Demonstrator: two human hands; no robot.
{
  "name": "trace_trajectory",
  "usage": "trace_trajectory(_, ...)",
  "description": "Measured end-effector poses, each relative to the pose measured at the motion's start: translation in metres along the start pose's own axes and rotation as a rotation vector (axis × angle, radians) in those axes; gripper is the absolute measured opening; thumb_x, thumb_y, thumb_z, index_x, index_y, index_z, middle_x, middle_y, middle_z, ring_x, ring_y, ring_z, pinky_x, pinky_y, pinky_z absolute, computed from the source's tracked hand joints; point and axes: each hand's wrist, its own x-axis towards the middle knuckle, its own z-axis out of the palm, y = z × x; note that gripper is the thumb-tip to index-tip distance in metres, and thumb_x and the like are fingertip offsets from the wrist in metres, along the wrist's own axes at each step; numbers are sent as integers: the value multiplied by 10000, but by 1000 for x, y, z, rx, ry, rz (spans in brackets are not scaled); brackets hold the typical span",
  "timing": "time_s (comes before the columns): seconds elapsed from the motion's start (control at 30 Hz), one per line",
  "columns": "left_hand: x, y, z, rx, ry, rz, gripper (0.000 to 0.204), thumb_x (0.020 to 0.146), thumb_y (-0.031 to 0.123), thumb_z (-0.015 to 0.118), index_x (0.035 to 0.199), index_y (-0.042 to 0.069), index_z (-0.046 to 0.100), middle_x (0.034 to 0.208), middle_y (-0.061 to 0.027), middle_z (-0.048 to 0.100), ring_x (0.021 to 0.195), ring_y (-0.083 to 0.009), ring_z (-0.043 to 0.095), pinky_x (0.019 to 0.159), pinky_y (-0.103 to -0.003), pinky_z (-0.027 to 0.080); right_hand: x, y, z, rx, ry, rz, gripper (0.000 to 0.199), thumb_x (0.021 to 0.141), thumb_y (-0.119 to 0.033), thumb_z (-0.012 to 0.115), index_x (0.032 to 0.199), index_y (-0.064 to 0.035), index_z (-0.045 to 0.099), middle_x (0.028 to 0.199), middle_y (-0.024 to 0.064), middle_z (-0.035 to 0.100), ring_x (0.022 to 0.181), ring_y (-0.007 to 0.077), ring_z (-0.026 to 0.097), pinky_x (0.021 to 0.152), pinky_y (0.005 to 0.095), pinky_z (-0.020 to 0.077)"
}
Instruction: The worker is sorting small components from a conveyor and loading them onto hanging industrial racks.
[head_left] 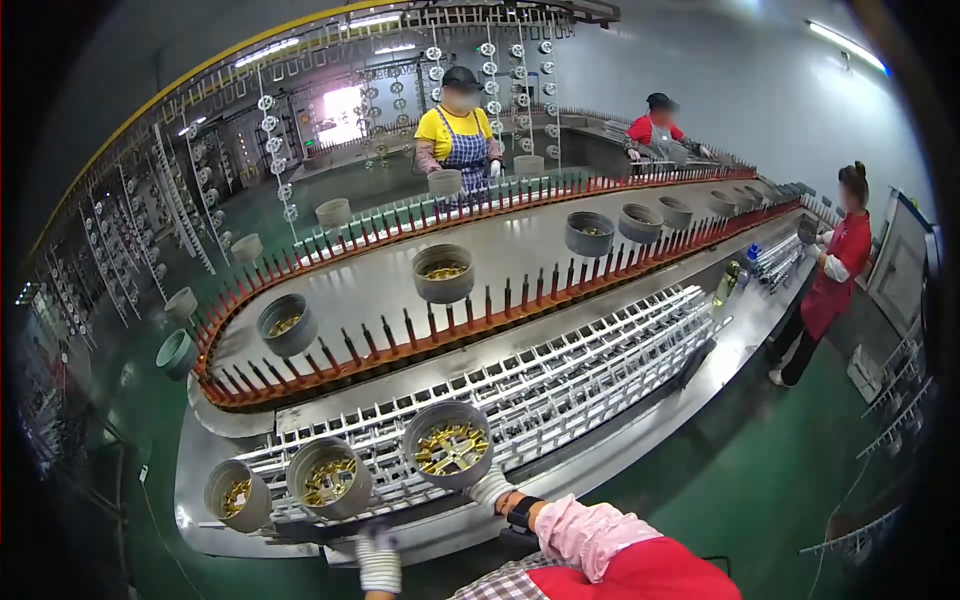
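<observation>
My right hand (490, 488), in a whitish knit glove, is at the lower right edge of a grey wheel-like part (418, 462) with gold spokes inside. Its fingers curl round the rim and are partly hidden behind it. My left hand (378, 562), also gloved, is below a second grey gold-spoked part (300, 490) and apart from it. Motion smears its fingers. A third such part (258, 508) stands at the far left of the row. All three rest on or over a rack of silvery bars (560, 400), tilted so their spoked insides show.
Behind the rack, a conveyor loop (360, 362) carries upright dark and red pins around a metal table (520, 240). Grey round parts (443, 275) stand along it. Co-workers stand beyond it, one in yellow (455, 135), one in red (655, 135); another person (848, 250) stands at right. Hanging racks (270, 140) fill the background.
</observation>
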Motion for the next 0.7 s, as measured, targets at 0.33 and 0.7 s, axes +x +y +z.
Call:
trace_trajectory(0.33, 27, -32, 158, 590, -231, 426, 282, 858, 179, 440, 1106, 47, 461, 1055, -142, 518, 941, -245, 511, 852, -341, 403, 37, 89, -241, 941, -859, 321, 341, 848, -197, 502, 1153, -47, 479, 977, 56, 561, 852, 122, 551, 718, 262, 473)
trace_trajectory(0.7, 15, 6, 188, 1350, -70, 48, 247, 812, 186, 389, 974, 66, 533, 1068, -161, 539, 1013, -315, 488, 877, -394, 367, 140, 442, -328, 299, 325, 659, 538, 752, -324, 561, 1145, 17, 426, 1077, 213, 526, 988, 346, 499, 831, 362, 385)
